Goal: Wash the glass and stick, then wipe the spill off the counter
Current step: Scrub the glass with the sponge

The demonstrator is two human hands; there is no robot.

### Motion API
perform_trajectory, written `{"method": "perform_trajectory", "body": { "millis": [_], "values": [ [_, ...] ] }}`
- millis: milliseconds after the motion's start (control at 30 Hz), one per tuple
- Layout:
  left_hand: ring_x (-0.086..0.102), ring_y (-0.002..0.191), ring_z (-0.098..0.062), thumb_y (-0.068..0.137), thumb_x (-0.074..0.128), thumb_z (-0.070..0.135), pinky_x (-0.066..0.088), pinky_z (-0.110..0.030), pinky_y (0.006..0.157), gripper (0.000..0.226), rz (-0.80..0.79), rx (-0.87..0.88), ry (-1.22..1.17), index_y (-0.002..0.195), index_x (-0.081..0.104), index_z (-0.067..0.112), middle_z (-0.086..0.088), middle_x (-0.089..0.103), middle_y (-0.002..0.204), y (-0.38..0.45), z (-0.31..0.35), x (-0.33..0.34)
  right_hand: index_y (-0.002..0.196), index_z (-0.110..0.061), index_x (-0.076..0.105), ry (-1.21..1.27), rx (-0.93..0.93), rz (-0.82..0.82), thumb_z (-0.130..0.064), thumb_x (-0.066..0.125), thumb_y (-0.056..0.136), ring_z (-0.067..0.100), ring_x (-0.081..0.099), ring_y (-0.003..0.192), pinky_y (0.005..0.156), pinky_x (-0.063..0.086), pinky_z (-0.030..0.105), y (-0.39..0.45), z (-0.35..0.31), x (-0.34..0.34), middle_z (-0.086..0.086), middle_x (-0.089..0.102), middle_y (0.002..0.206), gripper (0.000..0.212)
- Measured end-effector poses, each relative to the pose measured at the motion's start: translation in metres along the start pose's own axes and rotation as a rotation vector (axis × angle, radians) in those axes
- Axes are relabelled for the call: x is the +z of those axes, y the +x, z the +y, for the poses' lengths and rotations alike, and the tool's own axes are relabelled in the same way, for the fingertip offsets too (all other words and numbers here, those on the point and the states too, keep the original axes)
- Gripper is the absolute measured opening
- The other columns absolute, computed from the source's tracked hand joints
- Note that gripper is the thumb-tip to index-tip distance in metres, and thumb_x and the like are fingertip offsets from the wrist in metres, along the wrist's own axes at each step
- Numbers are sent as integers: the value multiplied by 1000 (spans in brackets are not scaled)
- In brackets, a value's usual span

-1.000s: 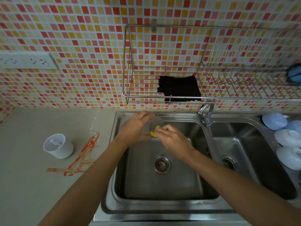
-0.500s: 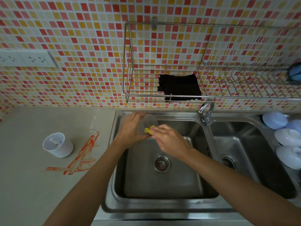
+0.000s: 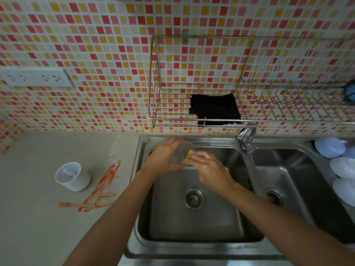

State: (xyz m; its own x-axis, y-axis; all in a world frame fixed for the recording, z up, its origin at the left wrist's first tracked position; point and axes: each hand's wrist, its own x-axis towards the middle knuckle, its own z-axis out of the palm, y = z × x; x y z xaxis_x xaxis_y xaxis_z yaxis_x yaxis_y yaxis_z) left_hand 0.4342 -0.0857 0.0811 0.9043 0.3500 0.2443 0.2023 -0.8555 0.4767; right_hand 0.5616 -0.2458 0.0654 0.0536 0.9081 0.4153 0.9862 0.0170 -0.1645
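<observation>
Over the back of the left sink basin (image 3: 194, 225), my left hand (image 3: 165, 156) grips a clear glass (image 3: 181, 154) lying on its side. My right hand (image 3: 209, 167) pinches a yellow sponge (image 3: 188, 157) pressed at the glass's mouth. An orange-red spill (image 3: 101, 189) streaks the grey counter (image 3: 38, 217) left of the sink. A thin stick (image 3: 71, 204) lies at the spill's near end, smeared orange. A black cloth (image 3: 215, 109) lies in the wire wall rack (image 3: 153, 104).
A white cup (image 3: 72, 176) stands on the counter beside the spill. The tap (image 3: 246, 139) rises between the two basins. Pale blue and white bowls (image 3: 342, 166) are stacked at the right edge. A wall socket (image 3: 36, 77) sits on the tiled wall.
Both hands with the glass and sponge have shifted slightly toward the back left of the basin. The glass has turned in my left hand while the sponge works at its mouth.
</observation>
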Motion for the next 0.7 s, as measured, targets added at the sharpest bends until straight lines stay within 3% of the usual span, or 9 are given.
{"method": "perform_trajectory", "body": {
  "millis": [133,233,267,333,400,533,633,700],
  "values": [
    [49,124,-14,67,82,46,44,-33,103,83,-9,-35,33,138,46,22,3,52,137,-5,-6,5,117,-10,70,331,231,5,8,56,83,20,60,103,94,46,25,-4,-18,-1,1,70,116,41],
    [48,126,-15,67,83,41,41,-29,102,83,0,-82,35,139,44,26,4,49,140,-11,-5,4,115,-15,71,472,439,-25,0,58,89,12,63,97,85,38,3,-2,-18,-14,4,71,112,33],
    [48,126,-16,67,84,39,41,-29,101,83,12,-109,27,139,44,26,4,50,139,-12,-5,3,114,-18,72,489,492,-17,-3,59,89,11,64,89,78,38,1,-1,-18,-18,6,72,107,31],
    [49,125,-17,65,85,38,41,-30,100,84,38,-147,0,138,45,24,3,52,138,-15,-6,-1,113,-21,72,509,550,51,-7,62,89,10,63,75,68,42,11,3,-20,-27,6,74,95,30],
    [48,125,-16,64,86,37,38,-27,101,86,44,-179,-36,138,44,24,3,52,138,-18,-6,-4,117,-21,70,547,532,159,-11,63,90,5,65,80,72,48,19,11,-25,-40,1,74,98,29],
    [47,124,-15,63,87,38,37,-28,101,87,103,-277,-95,137,44,21,3,53,135,-18,-2,-11,122,-14,63,573,399,412,-16,61,93,0,62,101,85,50,15,48,-38,-74,-8,68,114,28],
    [50,121,-16,62,86,45,43,-40,103,87,133,-300,-91,135,45,22,4,54,133,-16,-1,-16,109,-13,58,474,324,521,-15,59,94,6,61,95,79,51,19,92,-39,-90,-6,65,105,15],
    [50,120,-16,62,84,48,44,-44,103,86,124,-310,-81,135,44,26,6,53,132,-16,-3,-17,101,-13,60,351,299,502,-15,57,95,11,60,90,77,50,23,122,-31,-91,-4,65,97,7]
  ]
}}
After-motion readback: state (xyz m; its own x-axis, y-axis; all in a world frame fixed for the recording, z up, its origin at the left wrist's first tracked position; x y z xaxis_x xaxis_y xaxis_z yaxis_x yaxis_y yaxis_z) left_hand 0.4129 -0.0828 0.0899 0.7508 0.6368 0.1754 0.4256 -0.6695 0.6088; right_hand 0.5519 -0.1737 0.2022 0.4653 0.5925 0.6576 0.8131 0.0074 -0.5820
